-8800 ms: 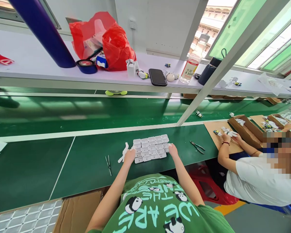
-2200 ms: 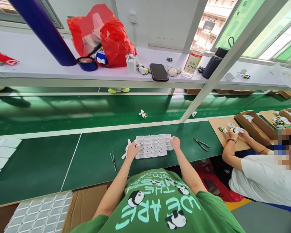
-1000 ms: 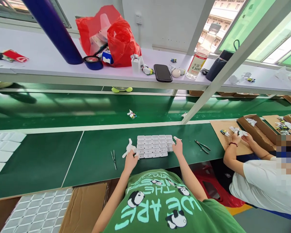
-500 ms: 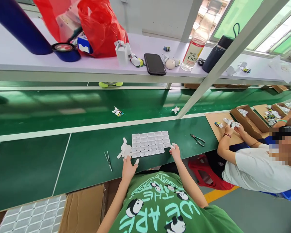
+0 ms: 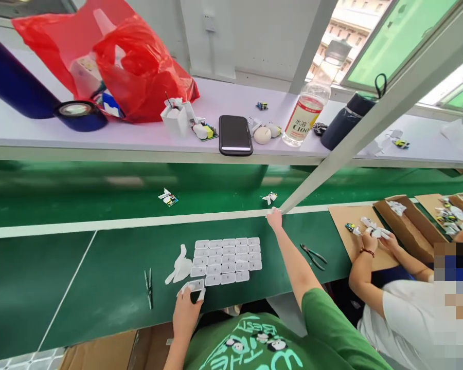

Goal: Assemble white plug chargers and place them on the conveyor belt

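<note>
White case block point(image 5: 228, 258): near-left case point(image 5: 196, 284) clasped by left hand point(image 5: 185, 310); right hand point(image 5: 274, 219) extended beyond block, its fingers' state indiscernible.

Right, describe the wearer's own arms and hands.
The right sleeve is short, plain green; the left is out of view. Forearms and wrists are bare. The left hand has a white cover on its thumb tip; the right hand shows white at the fingertips, too small to identify.
</note>
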`<state>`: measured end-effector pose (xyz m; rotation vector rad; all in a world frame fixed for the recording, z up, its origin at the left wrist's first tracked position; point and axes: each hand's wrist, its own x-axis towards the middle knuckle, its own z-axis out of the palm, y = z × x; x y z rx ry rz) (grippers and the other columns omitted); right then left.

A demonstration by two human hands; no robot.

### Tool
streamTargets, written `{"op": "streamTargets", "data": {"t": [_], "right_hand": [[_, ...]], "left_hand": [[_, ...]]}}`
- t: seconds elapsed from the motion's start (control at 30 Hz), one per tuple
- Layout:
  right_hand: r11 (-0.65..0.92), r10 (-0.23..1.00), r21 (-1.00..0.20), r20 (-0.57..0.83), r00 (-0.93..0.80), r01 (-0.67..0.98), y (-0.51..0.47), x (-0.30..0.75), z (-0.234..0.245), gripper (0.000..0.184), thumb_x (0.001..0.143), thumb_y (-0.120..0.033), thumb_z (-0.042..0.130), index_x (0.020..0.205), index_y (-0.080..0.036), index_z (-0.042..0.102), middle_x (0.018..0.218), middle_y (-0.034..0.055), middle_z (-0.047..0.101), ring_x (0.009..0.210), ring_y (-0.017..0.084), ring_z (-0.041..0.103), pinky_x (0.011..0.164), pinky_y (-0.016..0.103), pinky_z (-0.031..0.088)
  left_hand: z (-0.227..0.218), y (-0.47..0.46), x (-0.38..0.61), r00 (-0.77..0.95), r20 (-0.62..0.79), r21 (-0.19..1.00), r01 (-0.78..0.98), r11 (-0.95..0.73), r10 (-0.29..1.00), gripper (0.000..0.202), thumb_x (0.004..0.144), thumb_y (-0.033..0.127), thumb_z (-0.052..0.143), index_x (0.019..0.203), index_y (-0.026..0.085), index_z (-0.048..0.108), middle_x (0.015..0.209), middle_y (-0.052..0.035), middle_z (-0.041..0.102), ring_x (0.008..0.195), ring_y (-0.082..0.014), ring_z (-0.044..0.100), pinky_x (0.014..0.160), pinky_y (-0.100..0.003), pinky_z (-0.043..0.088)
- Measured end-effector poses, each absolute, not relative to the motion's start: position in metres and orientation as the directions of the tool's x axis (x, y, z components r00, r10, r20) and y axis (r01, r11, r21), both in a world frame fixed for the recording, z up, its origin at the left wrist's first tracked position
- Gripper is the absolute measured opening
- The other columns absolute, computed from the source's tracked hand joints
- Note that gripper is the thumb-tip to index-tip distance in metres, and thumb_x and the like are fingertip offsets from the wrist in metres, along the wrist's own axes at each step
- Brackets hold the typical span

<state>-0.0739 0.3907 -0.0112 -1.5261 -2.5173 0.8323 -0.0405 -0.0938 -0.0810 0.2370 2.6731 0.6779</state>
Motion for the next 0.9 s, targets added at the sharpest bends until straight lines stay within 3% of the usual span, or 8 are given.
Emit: {"op": "streamTargets", "data": {"t": [0.13,0.3,0.5,0.7,0.9], "right_hand": [[0.339,0.836,-0.425,-0.274,-0.476,0.840,0.420,-0.123,-0.021,0.030,0.094,-0.024,0.054,0.118,-0.012,0.068,0.122,0.0194,0.069,0.114,0.029,0.065,0.093,0.034,0.049],[0.343,0.815,-0.385,-0.332,-0.475,0.857,0.427,-0.150,-0.024,0.022,0.092,-0.018,0.053,0.104,-0.017,0.072,0.110,0.0140,0.074,0.100,0.026,0.069,0.080,0.029,0.049],[0.425,0.784,-0.403,-0.284,-0.553,0.810,0.438,-0.100,0.012,0.023,0.093,-0.027,0.054,0.102,-0.015,0.072,0.108,0.0148,0.075,0.098,0.025,0.068,0.074,0.026,0.045],[0.631,0.617,-0.248,-0.413,-0.669,0.735,0.411,-0.071,0.036,0.017,0.088,-0.024,0.062,0.094,-0.013,0.073,0.101,0.0166,0.075,0.093,0.027,0.070,0.070,0.027,0.044],[0.645,0.594,-0.248,-0.433,-0.678,0.723,0.370,-0.065,0.027,0.019,0.093,-0.025,0.059,0.103,-0.015,0.072,0.109,0.0149,0.075,0.098,0.025,0.071,0.071,0.026,0.046]], "left_hand": [[-0.086,-0.090,-0.025,-0.923,-0.370,0.477,-0.087,0.874,0.110,0.047,0.077,0.037,0.061,0.119,0.018,0.050,0.126,-0.0206,0.058,0.124,-0.0420,0.057,0.086,-0.047,0.056],[-0.080,-0.073,-0.017,-0.973,-0.224,0.642,-0.194,0.742,-0.060,0.057,0.075,0.041,0.065,0.123,0.018,0.047,0.124,-0.0169,0.056,0.127,-0.0393,0.055,0.104,-0.053,0.051],[-0.062,-0.064,-0.013,-0.916,-0.334,0.680,-0.398,0.615,-0.222,0.071,0.072,0.045,0.072,0.132,0.022,0.041,0.119,-0.0127,0.059,0.117,-0.0374,0.062,0.102,-0.056,0.052],[-0.038,-0.078,-0.014,-0.913,-0.254,0.694,-0.402,0.597,-0.320,0.070,0.069,0.047,0.074,0.129,0.026,0.045,0.115,-0.0096,0.062,0.112,-0.0362,0.065,0.100,-0.056,0.053],[-0.013,-0.082,-0.015,-0.920,-0.201,0.770,-0.360,0.527,-0.335,0.079,0.066,0.054,0.078,0.132,0.024,0.047,0.116,-0.0087,0.064,0.104,-0.0307,0.069,0.099,-0.053,0.055]]}}
